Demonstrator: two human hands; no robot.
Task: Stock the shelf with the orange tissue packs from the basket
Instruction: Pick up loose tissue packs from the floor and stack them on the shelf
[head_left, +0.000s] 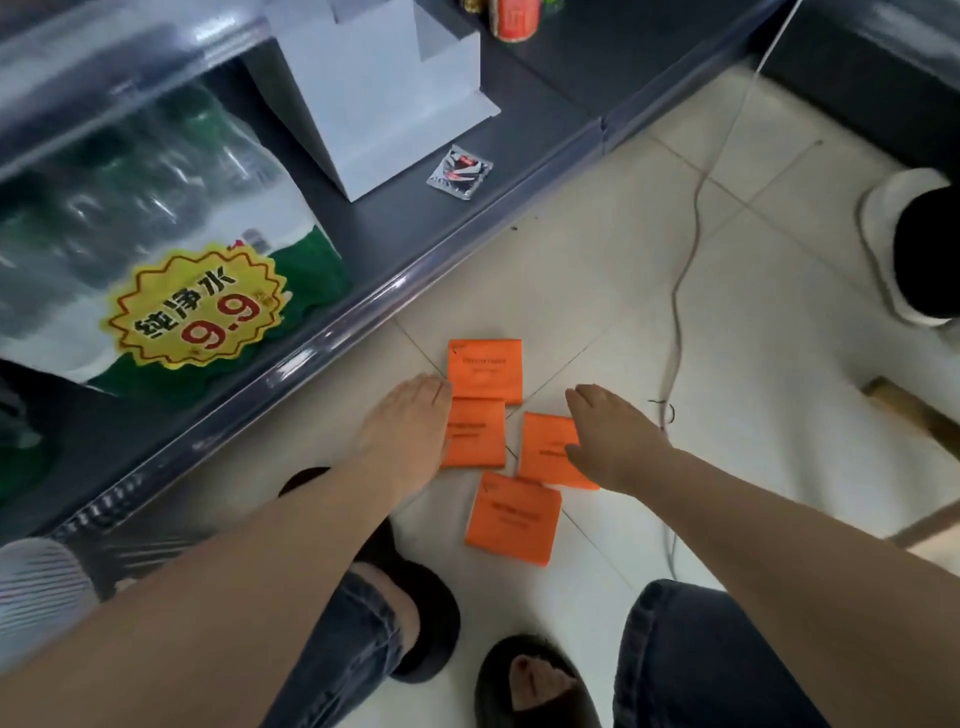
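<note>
Orange tissue packs (485, 371), four flat square paper-wrapped ones with dark print, lie on the pale tiled floor (597, 249) just in front of the dark grey metal bottom shelf (467, 223). The far pack sits nearest the shelf edge, the left pack (477, 434) overlaps its near edge, the right pack (545, 447) lies just beside that one, and the near pack (514, 517) lies closest to the person's feet.

The left hand (410, 426) lies flat with its fingers straight and together, along the left pack's left edge, fingertips at the far pack's corner. The right hand (613, 441) is also flat, fingers straight and slightly spread, covering the right pack's right side. Neither hand grips anything.

On the shelf stand a shrink-wrapped bundle of water bottles (156, 208) with a yellow price sticker at far left, a grey cardboard box (384, 104) beside it, and a small silver sachet (460, 171). A thin grey cable (685, 249) runs across the floor on the right.
</note>
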